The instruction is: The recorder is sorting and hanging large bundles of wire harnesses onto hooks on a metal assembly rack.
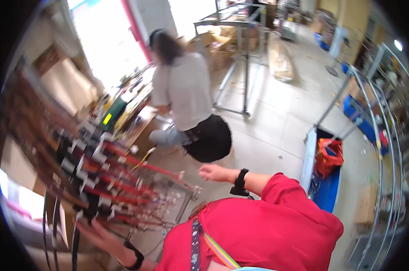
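The red wire bundles (130, 197) are hanging in a thick, sloping row at the person's left, their pale-tipped ends (168, 198) pointing toward the person's body. The left hand (100, 237) is hovering at the lower edge of the row, its fingers stretching out long and nearly straight; blur is hiding whether they are touching a wire, and no grip is showing. The right hand (212, 172) is hanging just past the bundles' far tips, its fingers curling loosely with nothing visible in them; how closely they are meeting, I cannot tell. Judging by this, the person is probably sorting or picking among the bundles, with none yet taken. The next move is likely calling for settling on one bundle, closing the fingers around it, and drawing it free without snagging its neighbours.
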{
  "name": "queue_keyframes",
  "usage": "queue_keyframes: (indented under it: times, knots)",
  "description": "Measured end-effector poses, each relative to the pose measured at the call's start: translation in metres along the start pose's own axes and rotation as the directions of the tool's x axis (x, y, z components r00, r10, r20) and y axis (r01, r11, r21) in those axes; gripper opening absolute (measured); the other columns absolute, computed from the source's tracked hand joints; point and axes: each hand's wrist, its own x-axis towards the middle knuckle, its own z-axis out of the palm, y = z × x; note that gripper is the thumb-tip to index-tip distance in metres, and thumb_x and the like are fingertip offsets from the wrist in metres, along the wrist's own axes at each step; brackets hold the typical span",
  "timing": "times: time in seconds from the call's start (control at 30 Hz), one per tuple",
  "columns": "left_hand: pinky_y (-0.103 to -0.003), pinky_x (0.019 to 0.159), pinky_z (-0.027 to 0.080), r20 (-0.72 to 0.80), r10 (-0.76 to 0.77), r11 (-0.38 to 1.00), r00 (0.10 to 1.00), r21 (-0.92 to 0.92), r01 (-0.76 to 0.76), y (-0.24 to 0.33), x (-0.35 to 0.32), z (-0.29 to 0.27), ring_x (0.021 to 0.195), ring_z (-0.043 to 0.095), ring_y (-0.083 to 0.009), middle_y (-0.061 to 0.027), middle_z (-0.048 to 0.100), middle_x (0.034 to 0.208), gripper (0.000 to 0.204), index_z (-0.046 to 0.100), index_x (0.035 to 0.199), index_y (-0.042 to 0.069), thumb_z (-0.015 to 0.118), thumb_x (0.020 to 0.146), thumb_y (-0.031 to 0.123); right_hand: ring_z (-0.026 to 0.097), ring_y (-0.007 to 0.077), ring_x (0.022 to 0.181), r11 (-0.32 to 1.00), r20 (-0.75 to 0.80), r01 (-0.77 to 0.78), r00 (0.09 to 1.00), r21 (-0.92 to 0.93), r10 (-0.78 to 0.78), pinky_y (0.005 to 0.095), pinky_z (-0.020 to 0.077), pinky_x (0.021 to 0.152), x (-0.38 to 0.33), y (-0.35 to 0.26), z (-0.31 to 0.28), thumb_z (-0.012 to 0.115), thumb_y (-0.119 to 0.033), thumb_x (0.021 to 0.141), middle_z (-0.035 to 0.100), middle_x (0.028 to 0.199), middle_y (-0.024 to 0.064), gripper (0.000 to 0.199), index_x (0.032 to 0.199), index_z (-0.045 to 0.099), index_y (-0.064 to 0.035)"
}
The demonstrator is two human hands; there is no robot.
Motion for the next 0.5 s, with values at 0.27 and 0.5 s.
queue_keyframes:
  times: [0.27, 0.5]
  knots:
    - [-0.036, 0.108, 0.053, -0.261, 0.526, 0.85, 0.809, 0.16, -0.501, 0.108, -0.087, 0.148, 0.127, 0.065, -0.0292, -0.0176, 0.066, 0.139, 0.034, 0.063, 0.137, 0.004, 0.061, 0.107, 0.019, 0.073, 0.0332, 0.101, 0.913, 0.035, -0.191, 0.975, -0.359, 0.218, 0.0459, 0.0559, 0.092, -0.114, 0.135, -0.106, 0.059, -0.044, 0.103, 0.077, 0.115, 0.0158, 0.046, 0.124, 0.071, -0.0053]
    - [-0.043, 0.108, 0.052, 0.146, 0.535, 0.835, 0.832, -0.238, -0.496, 0.137, -0.149, 0.262, 0.128, 0.062, -0.0307, -0.0213, 0.062, 0.138, 0.04, 0.055, 0.144, -0.001, 0.054, 0.111, 0.021, 0.075, 0.0246, 0.084, 0.849, -0.247, -0.513, 0.845, -0.123, 0.475, 0.0415, 0.0589, 0.081, -0.242, 0.215, -0.198, 0.058, -0.036, 0.099, 0.079, 0.097, 0.0124, 0.041, 0.108, 0.074, 0.0]
